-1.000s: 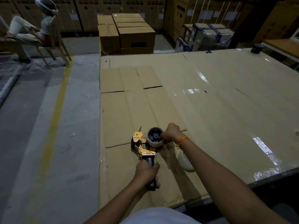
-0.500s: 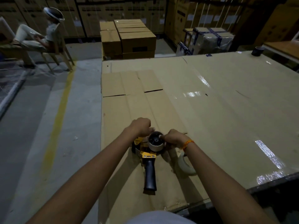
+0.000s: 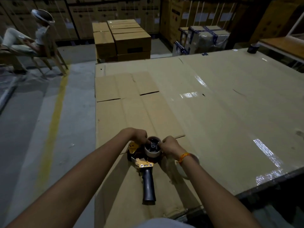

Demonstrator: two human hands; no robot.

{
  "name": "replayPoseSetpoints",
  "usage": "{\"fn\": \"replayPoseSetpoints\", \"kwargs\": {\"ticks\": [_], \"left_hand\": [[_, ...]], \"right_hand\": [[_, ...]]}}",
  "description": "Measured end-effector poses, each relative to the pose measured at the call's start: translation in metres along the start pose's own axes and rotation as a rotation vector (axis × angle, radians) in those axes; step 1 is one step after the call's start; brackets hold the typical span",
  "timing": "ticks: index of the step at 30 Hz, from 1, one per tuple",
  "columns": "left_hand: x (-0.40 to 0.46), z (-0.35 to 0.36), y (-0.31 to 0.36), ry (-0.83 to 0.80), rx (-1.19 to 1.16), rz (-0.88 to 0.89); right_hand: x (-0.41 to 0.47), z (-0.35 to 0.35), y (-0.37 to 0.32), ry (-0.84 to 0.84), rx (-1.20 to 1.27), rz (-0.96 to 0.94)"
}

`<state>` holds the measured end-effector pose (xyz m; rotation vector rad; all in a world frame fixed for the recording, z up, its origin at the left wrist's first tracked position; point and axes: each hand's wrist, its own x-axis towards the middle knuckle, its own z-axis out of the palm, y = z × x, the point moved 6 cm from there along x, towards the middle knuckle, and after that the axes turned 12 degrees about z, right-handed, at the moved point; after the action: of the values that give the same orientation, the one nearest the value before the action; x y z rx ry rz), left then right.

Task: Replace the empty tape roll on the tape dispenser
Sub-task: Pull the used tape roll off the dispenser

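Both hands, left (image 3: 139, 134) and right (image 3: 169, 145), pinch the empty core (image 3: 152, 148) to lift it; dispenser (image 3: 144, 163) lies flat on the bench (image 3: 230, 112).

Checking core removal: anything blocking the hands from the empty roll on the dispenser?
Nothing visible. Left hand and right hand already pinch the rim of the empty roll from either side; the dispenser lies flat on the cardboard.

One head-worn wide-angle view, angled forward and down.
It sits close above the table (image 3: 213, 120); forearms enter from 6 o'clock, boxes (image 3: 125, 38) stand far off at 12.
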<state>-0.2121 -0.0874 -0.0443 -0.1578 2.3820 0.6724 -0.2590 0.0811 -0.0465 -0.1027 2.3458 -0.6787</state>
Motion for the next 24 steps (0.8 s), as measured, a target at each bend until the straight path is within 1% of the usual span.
{"fn": "replayPoseSetpoints", "kwargs": {"ticks": [5,10,15,20,22,24], "left_hand": [[-0.006,-0.009,-0.001,0.047,-0.146,0.008],[-0.008,-0.015,0.003,0.071,-0.168,0.001],[-0.009,-0.017,0.006,0.120,-0.056,-0.017],[-0.011,-0.020,0.009,0.167,0.086,-0.004],[-0.014,-0.023,0.006,0.202,0.085,0.029],[-0.018,-0.026,-0.001,0.225,0.044,0.071]], "right_hand": [[-0.003,0.001,-0.005,0.049,-0.033,-0.025],[-0.010,-0.002,-0.011,0.102,-0.024,-0.006],[-0.019,-0.006,-0.015,0.127,-0.013,0.003],[-0.021,-0.010,-0.017,0.182,0.024,-0.068],[-0.020,-0.013,-0.018,0.133,0.055,-0.118],[-0.018,-0.016,-0.015,-0.024,0.151,-0.175]]}}
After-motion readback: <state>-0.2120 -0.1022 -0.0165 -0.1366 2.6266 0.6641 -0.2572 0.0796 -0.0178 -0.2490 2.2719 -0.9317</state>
